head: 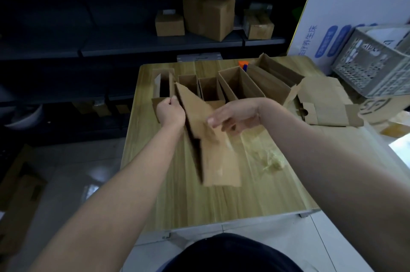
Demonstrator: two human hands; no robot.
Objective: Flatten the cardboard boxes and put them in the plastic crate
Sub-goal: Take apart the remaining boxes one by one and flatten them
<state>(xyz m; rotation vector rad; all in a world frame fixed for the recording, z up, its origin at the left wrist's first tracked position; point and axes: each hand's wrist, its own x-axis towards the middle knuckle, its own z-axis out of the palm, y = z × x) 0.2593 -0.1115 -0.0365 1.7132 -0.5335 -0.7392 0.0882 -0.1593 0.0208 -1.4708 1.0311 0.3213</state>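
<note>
My left hand (170, 112) is reaching forward on an extended arm. Its fingers are curled tight round the far upper corner of a cardboard box (213, 156), so this hand is clamped on it. My right hand (235, 116) is coming in from the right with the wrist bent and the palm facing down. Its thumb tip is lying on the box's broad face near the right edge, and its fingers are curling under just off that edge. The blur is keeping me from telling whether they are actually gripping. The two hands are apart, one on each side of the box's far end.

The box is partly collapsed, with a dark gap showing along its left fold. Its long axis is running from the far left, at my left hand, towards me and slightly right. The far end is sitting higher and the near end is dropping low over the desk (177, 200). I cannot tell whether that end is touching the surface.

Beyond my hands, a row of open boxes (208, 90) is standing along the far side of the desk. Flattened pieces (326, 105) are lying at the right edge. The plastic crate (372, 65) is sitting tilted, further right. A crumpled clear wad (273, 161) is lying on the desk near my right forearm. Closed cartons (208, 16) are resting on the dark shelving behind.
</note>
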